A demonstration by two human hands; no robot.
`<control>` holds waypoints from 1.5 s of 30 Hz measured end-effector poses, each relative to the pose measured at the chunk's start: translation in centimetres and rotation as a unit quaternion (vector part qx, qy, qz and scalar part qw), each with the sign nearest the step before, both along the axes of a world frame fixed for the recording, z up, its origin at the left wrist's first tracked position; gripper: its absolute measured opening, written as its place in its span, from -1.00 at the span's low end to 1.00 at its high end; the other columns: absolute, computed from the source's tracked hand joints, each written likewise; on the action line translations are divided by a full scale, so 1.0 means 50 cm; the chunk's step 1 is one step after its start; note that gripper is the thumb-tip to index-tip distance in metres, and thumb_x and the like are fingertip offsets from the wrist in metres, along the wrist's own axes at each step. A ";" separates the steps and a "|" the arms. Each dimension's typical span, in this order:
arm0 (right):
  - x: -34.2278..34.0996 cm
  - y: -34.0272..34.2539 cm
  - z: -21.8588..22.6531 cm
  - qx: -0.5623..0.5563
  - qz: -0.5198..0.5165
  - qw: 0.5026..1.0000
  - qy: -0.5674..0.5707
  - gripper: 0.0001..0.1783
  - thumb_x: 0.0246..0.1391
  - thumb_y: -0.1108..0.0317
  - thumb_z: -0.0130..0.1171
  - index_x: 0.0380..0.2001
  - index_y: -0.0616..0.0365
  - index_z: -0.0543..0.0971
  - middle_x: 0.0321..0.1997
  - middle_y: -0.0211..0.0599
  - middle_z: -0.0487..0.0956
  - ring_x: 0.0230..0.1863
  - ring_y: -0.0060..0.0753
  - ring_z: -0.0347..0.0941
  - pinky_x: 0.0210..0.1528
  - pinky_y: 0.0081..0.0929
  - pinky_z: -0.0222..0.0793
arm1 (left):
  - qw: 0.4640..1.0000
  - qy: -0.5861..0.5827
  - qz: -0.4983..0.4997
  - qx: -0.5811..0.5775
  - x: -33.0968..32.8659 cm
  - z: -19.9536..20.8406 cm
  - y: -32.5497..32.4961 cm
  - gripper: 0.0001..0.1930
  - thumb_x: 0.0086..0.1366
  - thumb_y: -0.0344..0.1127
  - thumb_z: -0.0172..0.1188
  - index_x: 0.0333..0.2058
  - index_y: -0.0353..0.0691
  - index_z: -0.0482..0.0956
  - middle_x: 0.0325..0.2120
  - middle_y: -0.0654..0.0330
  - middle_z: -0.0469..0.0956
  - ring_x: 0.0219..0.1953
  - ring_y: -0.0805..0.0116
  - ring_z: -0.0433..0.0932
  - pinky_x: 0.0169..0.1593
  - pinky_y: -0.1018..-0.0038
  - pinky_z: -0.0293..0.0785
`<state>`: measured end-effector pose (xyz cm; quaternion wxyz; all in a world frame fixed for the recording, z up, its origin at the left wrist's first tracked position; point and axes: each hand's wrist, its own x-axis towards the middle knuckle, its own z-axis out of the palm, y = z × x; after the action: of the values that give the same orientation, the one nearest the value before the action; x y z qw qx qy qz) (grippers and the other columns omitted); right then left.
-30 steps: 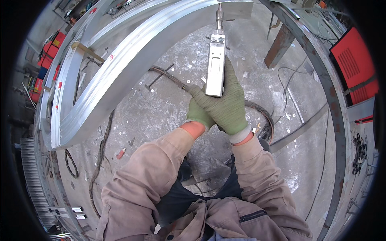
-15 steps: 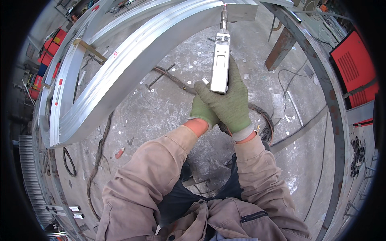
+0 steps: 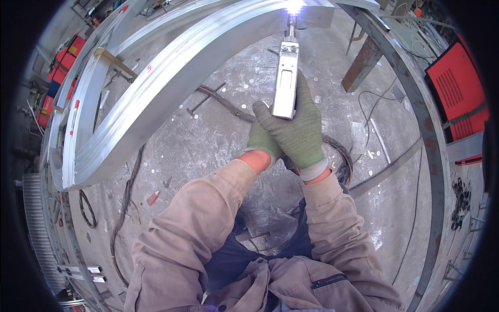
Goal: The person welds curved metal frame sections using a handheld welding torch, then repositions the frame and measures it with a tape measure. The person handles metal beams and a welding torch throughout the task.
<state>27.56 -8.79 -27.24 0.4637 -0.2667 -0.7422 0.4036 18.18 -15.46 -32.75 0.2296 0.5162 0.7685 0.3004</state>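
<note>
Gripped by my gloved right hand (image 3: pixel 300 127) is a silver, boxy handheld welding gun (image 3: pixel 284 86), its narrow nozzle pointing away from me. My gloved left hand (image 3: pixel 262 139) is tucked beneath the right one in a two-handed grip, with most of its fingers hidden. A bright white-violet flare burns at the nozzle tip, on the end of a curved, ridged aluminium frame (image 3: pixel 171 67). The glare hides the exact point of contact. Both gloves are green with pale cuffs.
Dark cables (image 3: pixel 343 156) lie on the grey floor around my feet. A rusty steel frame (image 3: pixel 430 140) runs along the right, with a red machine (image 3: pixel 460 88) beyond it. At the left, a tan clamp (image 3: pixel 112 63) grips the aluminium frame. A small red object (image 3: pixel 153 197) lies on the floor.
A bright flare has appeared at the nozzle tip, where only a small reddish spot showed before. Both hands and the welding gun have barely moved.
</note>
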 end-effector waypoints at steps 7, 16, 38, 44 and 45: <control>-0.003 0.003 -0.006 -0.005 0.010 1.000 -0.004 0.35 0.11 -0.14 0.85 0.67 0.55 0.38 0.28 0.33 0.81 0.24 0.21 0.90 0.24 -0.04 0.84 | 0.999 -0.015 0.016 0.027 0.004 0.009 -0.013 -0.47 0.65 -0.10 0.39 0.47 -0.11 0.59 0.27 0.06 0.78 0.34 0.08 0.75 0.45 0.21 0.63; 0.013 0.010 -0.002 -0.019 0.010 1.000 -0.005 0.35 0.12 -0.13 0.84 0.70 0.47 0.37 0.30 0.28 0.81 0.26 0.19 0.89 0.27 -0.03 0.84 | 0.997 -0.031 0.010 0.070 -0.001 -0.081 0.022 -0.48 0.64 -0.12 0.42 0.44 -0.13 0.62 0.28 0.06 0.79 0.31 0.07 0.79 0.41 0.20 0.66; 0.007 -0.003 -0.019 -0.030 0.005 1.000 -0.001 0.33 0.13 -0.17 0.82 0.71 0.40 0.38 0.27 0.23 0.82 0.25 0.22 0.87 0.28 0.03 0.80 | 0.963 -0.207 0.011 0.174 -0.008 -0.143 0.022 -0.54 0.82 -0.04 0.17 0.47 -0.16 0.61 0.29 0.07 0.80 0.30 0.12 0.76 0.41 0.18 0.63; 0.004 -0.009 -0.025 -0.050 0.017 0.999 -0.006 0.36 0.14 -0.16 0.81 0.72 0.42 0.34 0.25 0.24 0.82 0.23 0.20 0.88 0.26 0.00 0.83 | 0.979 -0.173 0.013 0.110 -0.029 -0.163 0.024 -0.50 0.88 0.00 0.02 0.50 -0.18 0.56 0.39 0.10 0.75 0.37 0.14 0.72 0.48 0.20 0.57; 0.002 -0.010 -0.026 -0.046 0.018 0.999 -0.006 0.35 0.14 -0.16 0.81 0.72 0.42 0.34 0.24 0.24 0.82 0.23 0.19 0.89 0.25 0.00 0.83 | 0.976 -0.187 0.017 0.108 -0.033 -0.168 0.021 -0.50 0.89 0.00 0.00 0.51 -0.18 0.56 0.40 0.10 0.74 0.37 0.13 0.71 0.49 0.20 0.57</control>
<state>27.63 -9.29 -28.56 0.4393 -0.2771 -0.7300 0.4442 16.50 -14.42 -41.17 0.3072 0.4593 0.6837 0.4768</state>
